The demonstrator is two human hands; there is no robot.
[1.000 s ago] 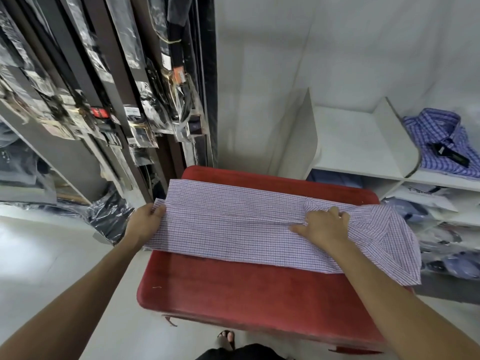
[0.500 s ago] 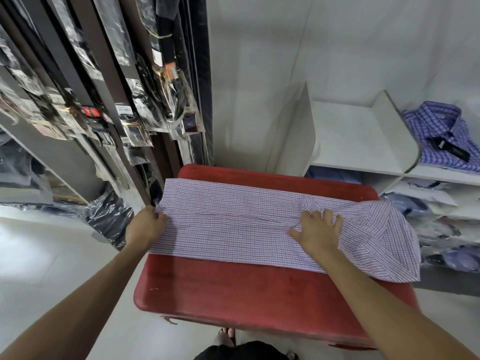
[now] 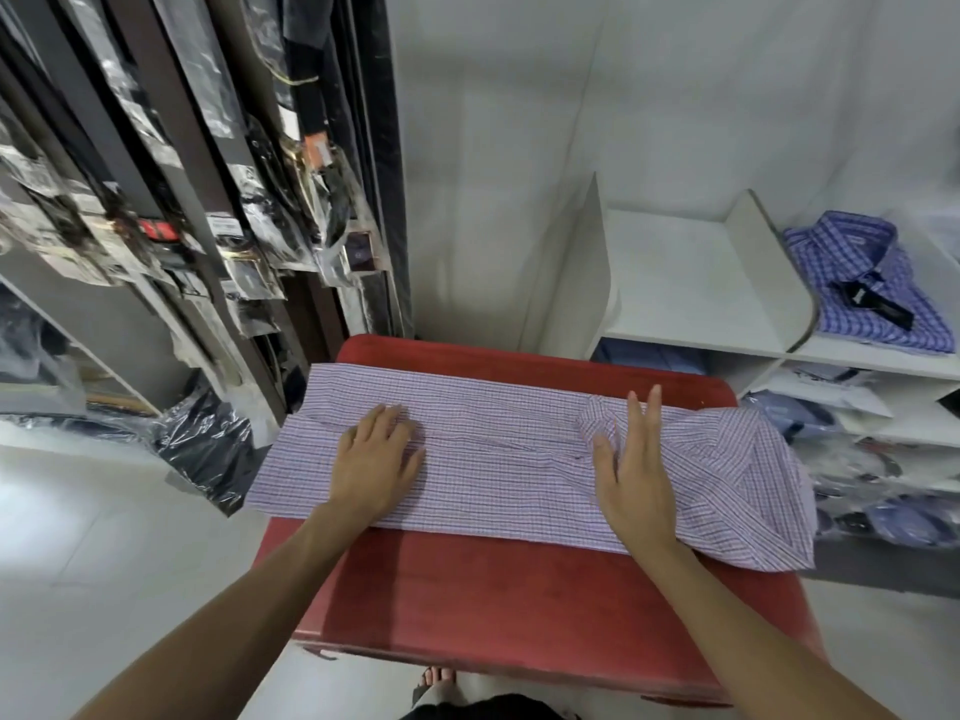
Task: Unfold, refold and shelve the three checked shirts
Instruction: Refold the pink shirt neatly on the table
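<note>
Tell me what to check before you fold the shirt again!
1. Shirt lies in a long strip across the red stool: ok.
2. Left hand presses flat on the tail end: ok.
3. Right hand presses flat near the collar: ok.
4. Cloth is smooth: not ok, it bunches beside the right hand.
5. Shirt is fully on the stool: not ok, both ends hang over the sides.
6. Shelf has a free space: ok, beside the blue shirt.
</note>
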